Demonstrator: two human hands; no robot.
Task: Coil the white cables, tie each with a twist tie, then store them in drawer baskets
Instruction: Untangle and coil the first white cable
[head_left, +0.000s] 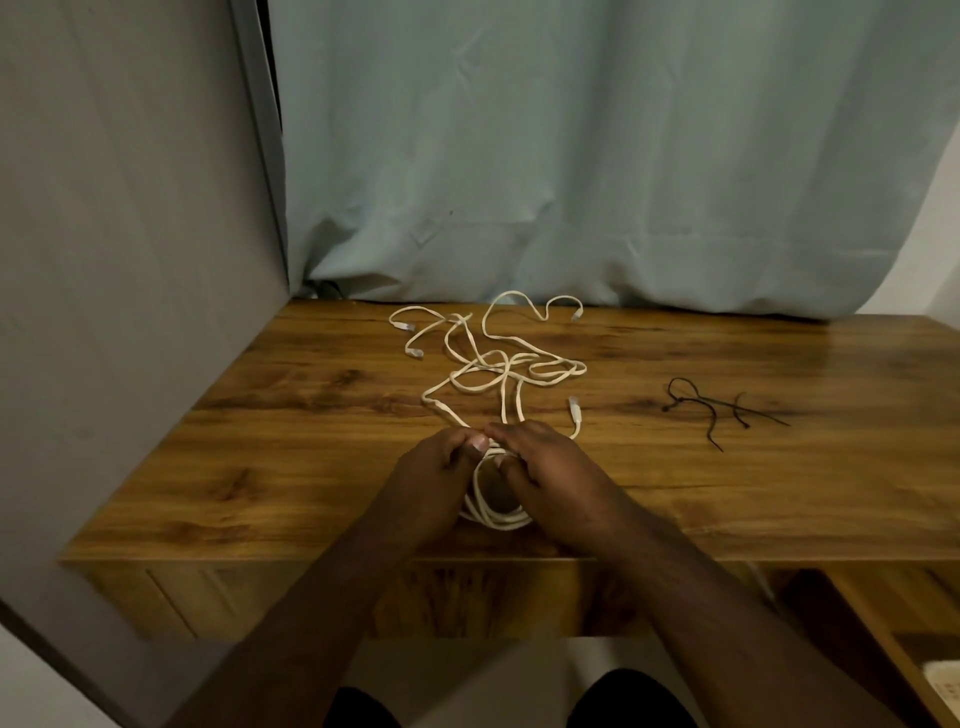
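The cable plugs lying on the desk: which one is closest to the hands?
The plug just beyond the right hand. The others lie far back: two at the left, one near the curtain.

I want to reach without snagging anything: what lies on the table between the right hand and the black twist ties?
In the head view, only bare wooden table lies between the right hand and the twist ties.

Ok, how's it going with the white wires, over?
Left hand and right hand both gripping a part-wound coil. Rest of the white cables loose, tangled behind. Black twist ties untouched, right side. Nothing blocking.
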